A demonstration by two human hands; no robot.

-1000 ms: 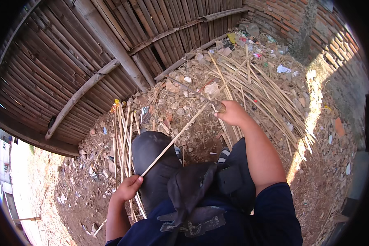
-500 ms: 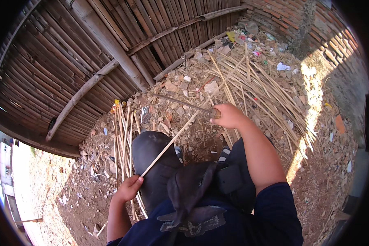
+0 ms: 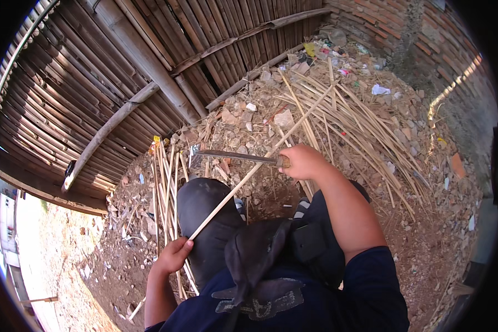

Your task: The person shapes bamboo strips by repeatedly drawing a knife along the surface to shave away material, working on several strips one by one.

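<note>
A slatted bamboo wall (image 3: 94,83) fills ten to twelve o'clock; a brick wall (image 3: 420,39) stands at one. Sunlit dirt ground (image 3: 426,232), strewn with rubble and litter (image 3: 379,88), spreads below.

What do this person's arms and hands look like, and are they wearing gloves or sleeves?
No gloves: the left hand and the right hand are both bare, and no rings, watch or bands show. The forearms are bare too. A dark navy short sleeve covers the right upper arm down to about the elbow; on the left only a sliver of the same dark cloth shows at the picture's lower edge.
</note>
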